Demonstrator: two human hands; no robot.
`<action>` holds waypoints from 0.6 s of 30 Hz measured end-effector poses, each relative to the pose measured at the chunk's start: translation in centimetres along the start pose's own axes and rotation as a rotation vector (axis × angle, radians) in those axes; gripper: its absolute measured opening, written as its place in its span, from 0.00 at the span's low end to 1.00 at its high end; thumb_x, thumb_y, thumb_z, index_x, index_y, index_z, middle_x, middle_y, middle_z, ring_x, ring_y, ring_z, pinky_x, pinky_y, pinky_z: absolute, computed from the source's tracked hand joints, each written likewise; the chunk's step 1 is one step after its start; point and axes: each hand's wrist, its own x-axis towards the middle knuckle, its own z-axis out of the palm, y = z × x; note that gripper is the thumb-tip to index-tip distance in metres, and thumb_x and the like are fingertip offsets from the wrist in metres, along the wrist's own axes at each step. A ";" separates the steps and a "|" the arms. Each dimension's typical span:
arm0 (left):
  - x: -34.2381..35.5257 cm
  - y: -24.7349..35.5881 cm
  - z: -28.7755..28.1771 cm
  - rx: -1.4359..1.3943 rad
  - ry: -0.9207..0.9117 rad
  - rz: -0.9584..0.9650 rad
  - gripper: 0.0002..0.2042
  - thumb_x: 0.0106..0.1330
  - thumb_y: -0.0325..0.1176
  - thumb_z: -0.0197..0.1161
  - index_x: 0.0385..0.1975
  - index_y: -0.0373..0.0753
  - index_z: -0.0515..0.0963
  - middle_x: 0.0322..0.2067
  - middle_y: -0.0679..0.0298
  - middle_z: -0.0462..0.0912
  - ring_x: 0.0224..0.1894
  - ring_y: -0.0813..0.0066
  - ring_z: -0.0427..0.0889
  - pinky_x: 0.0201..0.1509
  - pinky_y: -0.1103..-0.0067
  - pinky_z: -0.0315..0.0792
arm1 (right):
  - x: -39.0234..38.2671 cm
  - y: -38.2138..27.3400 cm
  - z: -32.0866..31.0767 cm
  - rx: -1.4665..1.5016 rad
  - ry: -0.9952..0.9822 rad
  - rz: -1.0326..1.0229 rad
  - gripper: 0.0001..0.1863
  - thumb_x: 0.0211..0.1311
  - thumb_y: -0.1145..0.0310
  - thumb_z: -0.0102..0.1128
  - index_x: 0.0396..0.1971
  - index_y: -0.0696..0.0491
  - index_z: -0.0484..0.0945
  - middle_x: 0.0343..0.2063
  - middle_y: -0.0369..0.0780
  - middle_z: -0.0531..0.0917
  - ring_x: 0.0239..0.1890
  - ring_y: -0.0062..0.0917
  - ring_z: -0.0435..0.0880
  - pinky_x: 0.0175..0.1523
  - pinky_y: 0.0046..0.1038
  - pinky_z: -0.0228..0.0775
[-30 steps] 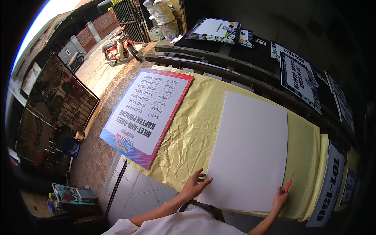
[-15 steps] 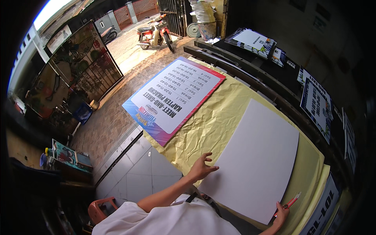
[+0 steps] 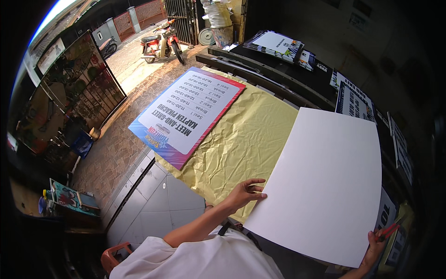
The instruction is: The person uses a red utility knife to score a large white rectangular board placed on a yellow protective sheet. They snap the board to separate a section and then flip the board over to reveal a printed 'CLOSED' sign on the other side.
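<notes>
A large plain white board (image 3: 325, 181) is raised and tilted over the right part of the table. My left hand (image 3: 246, 193) is at its left edge, thumb against the face, with the fingertips partly hidden at the edge. At the lower right corner, my right hand (image 3: 373, 246) grips the board and also holds a red utility knife (image 3: 389, 231), pointing away to the right. Further left lies a printed sign board (image 3: 186, 116) with a blue and pink border and a white middle.
Crumpled yellow paper (image 3: 241, 139) covers the table. Dark rails (image 3: 260, 74) run along its far side, with stacked printed boards (image 3: 274, 44) behind them. More printed signs (image 3: 355, 104) lie at the right. A red motorcycle (image 3: 160, 43) and an orange plastic stool (image 3: 111, 255) stand off the table.
The white board has risen off the yellow paper and shifted right, uncovering paper on its left. My right hand has moved right with its corner and the knife. My left hand's fingers have closed at the edge.
</notes>
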 end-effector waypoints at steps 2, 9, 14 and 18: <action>1.2 -0.4 1.6 -0.007 -0.053 0.051 0.32 0.65 0.25 0.73 0.70 0.37 0.70 0.48 0.63 0.83 0.53 0.74 0.83 0.61 0.76 0.76 | 0.8 -2.1 -1.3 0.006 0.003 -0.094 0.19 0.58 0.76 0.72 0.36 0.46 0.66 0.34 0.32 0.64 0.39 0.21 0.64 0.55 0.27 0.58; 7.2 0.5 7.7 0.244 -0.192 0.291 0.27 0.78 0.42 0.61 0.70 0.32 0.68 0.62 0.52 0.81 0.63 0.67 0.81 0.66 0.71 0.74 | -1.3 -11.7 -1.7 -0.228 0.070 -0.424 0.19 0.59 0.82 0.69 0.40 0.52 0.66 0.43 0.40 0.77 0.48 0.28 0.76 0.59 0.35 0.69; 4.0 6.7 7.8 0.221 -0.329 0.411 0.31 0.80 0.52 0.53 0.72 0.33 0.66 0.66 0.53 0.77 0.65 0.62 0.80 0.67 0.65 0.73 | -4.3 -13.2 6.2 -0.804 -0.133 -0.955 0.18 0.50 0.85 0.73 0.25 0.55 0.68 0.36 0.43 0.85 0.47 0.36 0.87 0.65 0.54 0.70; 2.7 7.2 5.4 -0.167 -0.364 0.334 0.39 0.78 0.65 0.43 0.75 0.37 0.62 0.69 0.52 0.73 0.65 0.59 0.78 0.69 0.62 0.70 | -6.1 -8.6 14.0 -0.891 -0.367 -1.112 0.10 0.54 0.80 0.71 0.24 0.57 0.75 0.40 0.47 0.86 0.41 0.36 0.87 0.64 0.56 0.71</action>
